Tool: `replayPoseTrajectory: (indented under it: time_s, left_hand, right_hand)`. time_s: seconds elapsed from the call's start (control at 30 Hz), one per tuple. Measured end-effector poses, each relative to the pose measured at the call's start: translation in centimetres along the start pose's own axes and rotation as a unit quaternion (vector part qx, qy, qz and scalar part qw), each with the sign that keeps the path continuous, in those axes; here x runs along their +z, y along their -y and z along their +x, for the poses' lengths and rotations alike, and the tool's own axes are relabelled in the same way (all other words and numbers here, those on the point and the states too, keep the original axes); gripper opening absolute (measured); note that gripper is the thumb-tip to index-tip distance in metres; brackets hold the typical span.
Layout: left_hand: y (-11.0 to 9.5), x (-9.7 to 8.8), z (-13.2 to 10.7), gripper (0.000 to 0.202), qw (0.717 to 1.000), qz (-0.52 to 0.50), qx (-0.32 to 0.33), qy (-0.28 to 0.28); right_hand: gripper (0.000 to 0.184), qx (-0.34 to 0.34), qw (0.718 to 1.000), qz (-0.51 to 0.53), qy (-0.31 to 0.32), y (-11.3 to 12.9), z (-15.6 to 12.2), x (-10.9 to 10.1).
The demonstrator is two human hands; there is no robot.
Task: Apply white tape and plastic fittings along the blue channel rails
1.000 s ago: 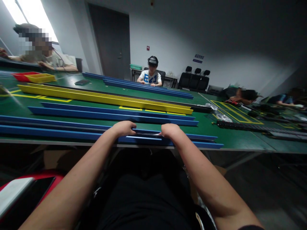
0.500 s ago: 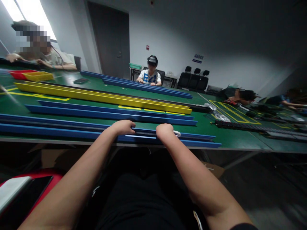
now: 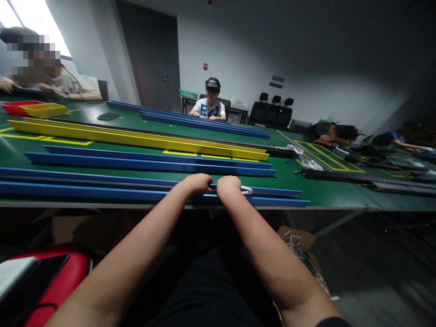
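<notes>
"Fingers (image 3: 209,180) gripping?"
"I can't tell. Left hand (image 3: 198,183) and right hand (image 3: 229,185) nearly meet over the nearest blue channel (image 3: 136,194), white ring (image 3: 248,187) beside the right."
"Risk?"
"My careless tug could slide the channel off the table (image 3: 327,193)."

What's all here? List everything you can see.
Table: one, green, middle
Blue channels: several, blue, along the table
Yellow channel: apparently one, yellow, amid the blue
Trays: two, red and yellow, far left
Ring: one, white, beside the right grip
Dark parts: count unclear, black, table's right
Co-workers: four visible, mixed clothing, around the table
Chairs: several, black, at back
Door: one, grey, back left
Seat: one, red, lower left
Left grip, right grip: one each, bare, nearest channel
Forearms: two, bare, foreground
</notes>
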State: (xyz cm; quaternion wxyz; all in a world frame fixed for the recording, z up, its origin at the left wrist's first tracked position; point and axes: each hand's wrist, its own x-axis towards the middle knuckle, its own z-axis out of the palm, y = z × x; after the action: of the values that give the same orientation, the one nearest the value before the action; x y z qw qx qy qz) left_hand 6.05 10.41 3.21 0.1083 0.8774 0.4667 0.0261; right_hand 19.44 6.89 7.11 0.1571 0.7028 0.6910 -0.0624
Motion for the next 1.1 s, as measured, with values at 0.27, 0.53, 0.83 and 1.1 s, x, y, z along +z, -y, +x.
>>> replayPoseTrajectory:
  time_s: [0.27, 0.53, 0.83, 1.1]
  left_hand:
    - [-1.2, 0.1, 0.5, 0.031, 0.999, -0.024, 0.033, -0.016]
    - [-1.5, -0.5, 0.2, 0.026, 0.999, -0.004, 0.043, -0.024]
    - [4.6, -1.3, -2.4, 0.026, 0.999, -0.040, -0.008, -0.014]
    - [5.2, -1.2, -2.8, 0.028, 0.998, -0.035, -0.044, -0.015]
  right_hand:
    - [0.035, -0.013, 1.000, 0.006, -0.005, -0.2, -0.8, -0.3]
    - [0.035, -0.027, 1.000, 0.002, -0.011, -0.5, -1.3, -0.9]
    - [0.034, -0.093, 0.995, 0.009, -0.032, 4.3, -1.6, -2.0]
    - [0.036, -0.137, 0.989, 0.011, -0.050, 2.9, -1.8, -2.2]
